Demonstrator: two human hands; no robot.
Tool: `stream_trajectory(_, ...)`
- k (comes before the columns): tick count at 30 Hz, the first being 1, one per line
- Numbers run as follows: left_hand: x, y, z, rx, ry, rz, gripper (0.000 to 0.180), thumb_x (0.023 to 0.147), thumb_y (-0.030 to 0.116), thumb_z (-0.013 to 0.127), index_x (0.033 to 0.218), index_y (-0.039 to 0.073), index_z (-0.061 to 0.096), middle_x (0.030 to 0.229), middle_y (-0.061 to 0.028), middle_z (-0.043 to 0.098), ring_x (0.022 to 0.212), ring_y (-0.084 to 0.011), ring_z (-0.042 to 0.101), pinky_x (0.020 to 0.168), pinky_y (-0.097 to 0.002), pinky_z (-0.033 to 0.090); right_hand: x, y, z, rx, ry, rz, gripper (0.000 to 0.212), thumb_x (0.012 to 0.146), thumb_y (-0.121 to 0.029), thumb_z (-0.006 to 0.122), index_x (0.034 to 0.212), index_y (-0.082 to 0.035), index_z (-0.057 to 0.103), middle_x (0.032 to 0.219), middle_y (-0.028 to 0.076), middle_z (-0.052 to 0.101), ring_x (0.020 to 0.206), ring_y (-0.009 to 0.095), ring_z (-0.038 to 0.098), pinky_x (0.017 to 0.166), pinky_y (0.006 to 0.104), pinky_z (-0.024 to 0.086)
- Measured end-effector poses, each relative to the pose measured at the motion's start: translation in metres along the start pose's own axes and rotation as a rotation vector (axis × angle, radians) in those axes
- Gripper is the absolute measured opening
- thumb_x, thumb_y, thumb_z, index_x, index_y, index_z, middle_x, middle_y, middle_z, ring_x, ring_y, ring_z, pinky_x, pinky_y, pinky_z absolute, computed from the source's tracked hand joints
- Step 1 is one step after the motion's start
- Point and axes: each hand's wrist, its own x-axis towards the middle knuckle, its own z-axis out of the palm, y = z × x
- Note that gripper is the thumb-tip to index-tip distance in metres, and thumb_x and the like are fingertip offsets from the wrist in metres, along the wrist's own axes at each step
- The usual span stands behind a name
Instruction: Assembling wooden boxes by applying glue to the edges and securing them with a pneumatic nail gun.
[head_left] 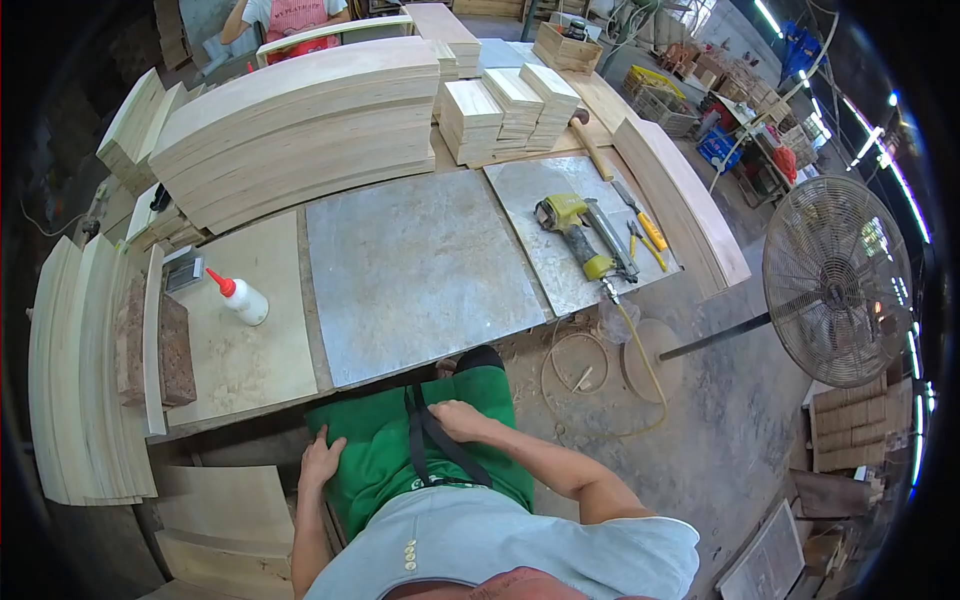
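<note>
My left hand (322, 457) lies on the left side of the green apron (375, 470), fingers apart and holding nothing. At the middle of the apron, the curled fingers of my right hand (458, 420) are closed at a black strap (418, 440); its two tails hang over the cloth. Beyond my hands is the workbench with a bare metal plate (420, 270). A yellow-green nail gun (580, 235) rests on a second plate to the right, beside pliers (646, 246), an orange-handled tool (650, 230) and a hammer (593, 150). A white glue bottle (245, 302) with a red nozzle stands on the left.
Curved wooden boards (300, 135) are stacked at the back, with more boards (90, 380) on the left. Small wood blocks (505, 105) sit behind the plates. A hose (655, 375) trails to the floor near a standing fan (838, 282). Another person (297, 15) is across the bench.
</note>
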Motion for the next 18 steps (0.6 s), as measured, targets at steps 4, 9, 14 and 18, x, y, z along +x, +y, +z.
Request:
stream_trajectory(4, -0.022, 0.020, -0.020, 0.151, -0.002, 0.096, 0.068, 0.084, 0.044, 0.060, 0.136, 0.003, 0.045, 0.124, -0.0295, 0.054, 0.120, -0.0394, 0.051, 0.101, -0.0427, 0.041, -0.007, -0.006, -0.009, 0.135, 0.123, 0.047, 0.026, 0.087, -0.024, 0.055, 0.096, -0.001, 0.063, 0.090, 0.021, 0.066, 0.090, 0.040, 0.062, 0.079, 0.0488, 0.049)
stream_trajectory(9, -0.029, 0.073, -0.030, -0.081, -0.156, 0.275, 0.052, 0.088, 0.028, 0.063, 0.130, 0.001, 0.051, 0.124, -0.0221, 0.058, 0.116, -0.0295, 0.057, 0.097, -0.0357, 0.045, -0.022, -0.001, -0.023, 0.180, 0.136, 0.099, 0.027, 0.089, -0.024, 0.053, 0.097, 0.000, 0.063, 0.091, 0.020, 0.066, 0.090, 0.039, 0.062, 0.079, 0.0476, 0.049)
stream_trajectory(14, -0.025, 0.137, -0.036, -0.412, -0.491, 0.409, 0.048, 0.090, 0.017, 0.062, 0.133, 0.001, 0.048, 0.127, -0.0142, 0.058, 0.114, -0.0204, 0.057, 0.096, -0.0313, 0.046, -0.035, -0.010, -0.057, 0.379, 0.264, 0.147, 0.026, 0.090, -0.021, 0.055, 0.101, 0.001, 0.064, 0.087, 0.017, 0.067, 0.083, 0.033, 0.066, 0.073, 0.0414, 0.051)
stream_trajectory(18, 0.008, 0.201, -0.040, -0.510, -0.455, 0.536, 0.051, 0.091, 0.013, 0.060, 0.138, 0.000, 0.042, 0.132, -0.0128, 0.053, 0.118, -0.0180, 0.053, 0.098, -0.0308, 0.044, -0.021, 0.002, -0.118, 0.629, 0.520, 0.103, 0.022, 0.092, -0.014, 0.053, 0.102, 0.003, 0.063, 0.083, 0.013, 0.067, 0.075, 0.019, 0.066, 0.067, 0.0320, 0.051)
